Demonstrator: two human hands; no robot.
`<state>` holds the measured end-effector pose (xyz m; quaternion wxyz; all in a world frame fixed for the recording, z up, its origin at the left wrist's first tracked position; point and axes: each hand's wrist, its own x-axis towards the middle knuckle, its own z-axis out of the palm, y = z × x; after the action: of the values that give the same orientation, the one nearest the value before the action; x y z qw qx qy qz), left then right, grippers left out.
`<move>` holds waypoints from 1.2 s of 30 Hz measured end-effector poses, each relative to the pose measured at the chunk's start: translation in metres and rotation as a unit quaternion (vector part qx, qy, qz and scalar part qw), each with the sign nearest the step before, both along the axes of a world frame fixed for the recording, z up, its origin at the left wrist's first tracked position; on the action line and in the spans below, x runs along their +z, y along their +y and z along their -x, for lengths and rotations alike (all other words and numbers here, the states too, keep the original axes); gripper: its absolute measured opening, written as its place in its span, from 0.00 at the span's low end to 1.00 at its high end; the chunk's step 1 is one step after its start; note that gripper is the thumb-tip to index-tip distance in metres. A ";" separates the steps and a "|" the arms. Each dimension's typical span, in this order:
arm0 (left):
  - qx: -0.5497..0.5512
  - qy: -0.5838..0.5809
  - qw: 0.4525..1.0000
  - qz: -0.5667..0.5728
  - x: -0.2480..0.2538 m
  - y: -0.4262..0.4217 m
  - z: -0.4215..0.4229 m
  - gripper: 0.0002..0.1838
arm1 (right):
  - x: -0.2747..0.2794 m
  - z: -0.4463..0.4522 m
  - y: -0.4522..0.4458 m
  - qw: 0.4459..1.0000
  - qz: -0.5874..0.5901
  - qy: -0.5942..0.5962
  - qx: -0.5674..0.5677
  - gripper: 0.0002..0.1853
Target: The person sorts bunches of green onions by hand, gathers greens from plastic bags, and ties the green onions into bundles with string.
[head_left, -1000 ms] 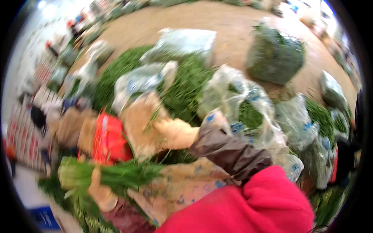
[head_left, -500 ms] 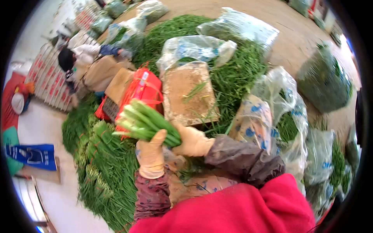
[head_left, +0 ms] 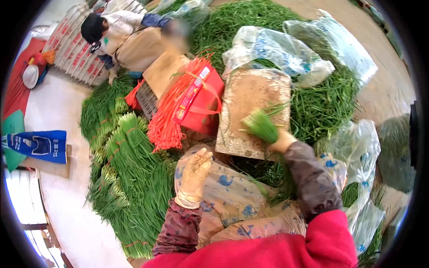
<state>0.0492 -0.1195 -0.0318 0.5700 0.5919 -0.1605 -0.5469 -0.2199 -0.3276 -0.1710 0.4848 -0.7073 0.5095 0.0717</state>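
My right hand (head_left: 283, 141) is closed round a bunch of green stalks (head_left: 261, 127), its pale cut ends facing left, over the front right part of a worn board (head_left: 254, 96). My left hand (head_left: 195, 173), in a pale glove, is raised with nothing in it, its fingers apart above my patterned apron (head_left: 241, 190). Left of the board sits a red box (head_left: 208, 102) with a heap of red ties (head_left: 172, 109) hanging over its side. Tied bunches of green stalks (head_left: 143, 161) lie in a pile to the left of my left hand.
A co-worker (head_left: 129, 38) in a dark cap bends over the greens at the upper left. Loose greens (head_left: 324, 102) and clear plastic bags (head_left: 272, 49) lie behind and right of the board. A blue bag (head_left: 44, 145) lies at the far left.
The bunch has moved right, from between both hands to over the board in my right hand. My left hand has let go of it and opened. The view has shifted left.
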 end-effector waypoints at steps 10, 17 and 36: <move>0.188 -0.492 0.839 -0.135 -0.025 0.015 -0.149 0.16 | 0.004 0.220 -0.110 0.894 0.107 0.003 -0.435 0.17; 0.039 -0.694 0.657 -0.292 -0.052 0.019 -0.168 0.34 | 0.084 0.100 -0.054 0.946 0.141 -0.082 -0.278 0.39; -0.020 -0.563 0.792 -0.235 -0.082 0.016 -0.201 0.18 | 0.124 -0.013 0.050 0.988 0.149 -0.019 -0.031 0.43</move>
<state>0.2501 -0.1031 -0.1138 0.2106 0.9076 -0.3313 -0.1489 -0.2069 -0.2772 -0.0470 0.3859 -0.7567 0.5266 -0.0337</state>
